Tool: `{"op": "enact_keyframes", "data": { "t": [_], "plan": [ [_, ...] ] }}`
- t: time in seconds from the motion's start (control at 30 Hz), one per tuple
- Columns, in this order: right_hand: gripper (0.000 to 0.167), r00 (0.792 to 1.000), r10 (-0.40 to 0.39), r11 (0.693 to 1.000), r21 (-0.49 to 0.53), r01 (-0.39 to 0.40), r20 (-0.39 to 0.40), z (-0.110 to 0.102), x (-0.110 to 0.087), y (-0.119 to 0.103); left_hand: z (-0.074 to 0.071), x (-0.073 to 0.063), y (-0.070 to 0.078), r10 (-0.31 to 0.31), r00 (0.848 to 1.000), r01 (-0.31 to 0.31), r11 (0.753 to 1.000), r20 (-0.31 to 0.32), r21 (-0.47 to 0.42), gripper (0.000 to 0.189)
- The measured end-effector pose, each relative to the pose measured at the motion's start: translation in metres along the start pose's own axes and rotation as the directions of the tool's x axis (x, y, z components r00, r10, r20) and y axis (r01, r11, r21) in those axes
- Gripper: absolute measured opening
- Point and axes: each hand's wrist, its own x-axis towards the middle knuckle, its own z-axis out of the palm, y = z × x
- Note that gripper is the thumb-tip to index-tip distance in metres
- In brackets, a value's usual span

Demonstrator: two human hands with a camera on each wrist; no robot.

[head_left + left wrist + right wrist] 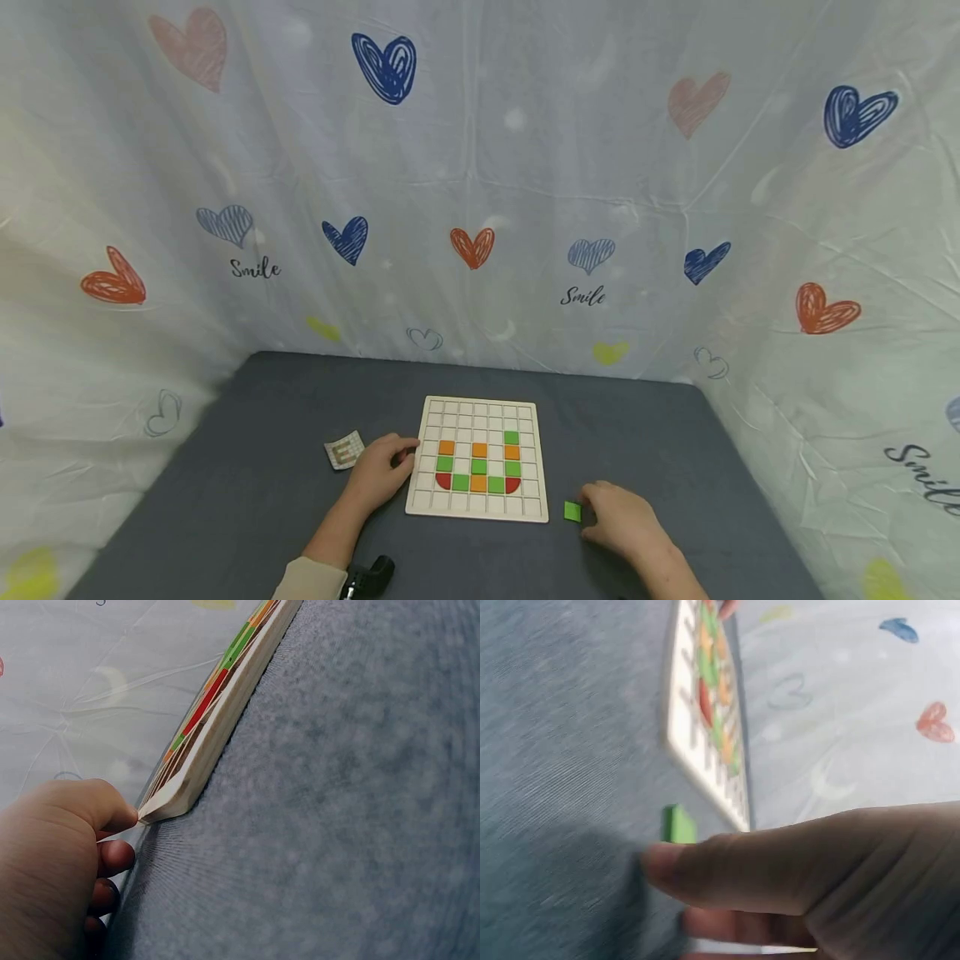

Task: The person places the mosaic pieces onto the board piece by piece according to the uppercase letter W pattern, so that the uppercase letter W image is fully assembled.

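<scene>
A pale wooden grid board (477, 506) lies on the table with green, orange and red tiles in some cells. At its left edge is my left hand (378, 472); in the left wrist view one fingertip (124, 815) touches the board corner while the other fingers curl below. Off the board's lower right corner is a bright green square tile (572, 512). My right hand (622, 518) is right beside this tile, finger and thumb apart. In the right wrist view, the thumb (727, 870) covers part of the green tile (679, 825), and the other fingers are mostly hidden.
A small patterned card (345, 451) lies left of the board, near the left hand. The dark grey tablecloth (300, 392) reaches back to a white curtain (517, 150) printed with hearts. A black device (369, 577) is at the left wrist.
</scene>
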Motion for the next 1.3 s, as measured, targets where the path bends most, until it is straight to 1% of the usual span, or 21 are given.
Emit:
{"op": "enact_keyframes", "data": {
  "t": [0.13,0.37,0.53,0.63,0.77,0.93,1.1,1.3],
  "plan": [
    [0.02,1.0,-0.001,1.0,-0.005,0.0,-0.021,0.006,-0.002,0.006,0.0,0.0,-0.001,-0.014,1.0,0.014,1.0,0.006,-0.003,0.023],
    [0.026,0.998,-0.02,1.0,0.022,0.021,-0.066,0.012,-0.004,0.007,0.002,0.0,-0.001,0.005,1.0,-0.005,1.0,-0.005,-0.001,0.022],
    [0.017,0.992,-0.03,1.0,0.003,0.031,-0.126,0.018,-0.005,0.004,0.003,0.001,0.0,-0.012,1.0,0.012,1.0,0.011,-0.003,0.022],
    [0.014,0.989,-0.037,0.999,-0.003,0.037,-0.146,0.018,-0.005,0.002,0.002,0.001,0.001,-0.024,0.999,0.025,1.0,0.02,-0.004,0.022],
    [0.013,0.986,-0.046,0.999,0.005,0.047,-0.163,0.015,-0.004,-0.001,0.002,0.001,0.001,-0.019,1.0,0.019,1.0,0.012,-0.002,0.021],
    [0.015,0.984,-0.045,0.995,0.074,0.059,-0.172,0.005,0.005,-0.008,0.001,0.0,0.0,0.015,1.0,-0.015,1.0,-0.009,-0.003,0.021],
    [0.016,0.98,-0.083,0.982,0.154,0.112,-0.181,-0.008,0.02,-0.027,-0.001,0.0,-0.001,-0.009,1.0,0.009,1.0,0.004,-0.009,0.022],
    [0.023,0.965,-0.136,0.962,0.201,0.183,-0.226,-0.018,0.04,-0.05,-0.001,0.0,0.0,-0.015,1.0,0.015,1.0,0.013,-0.02,0.022]
  ]
}}
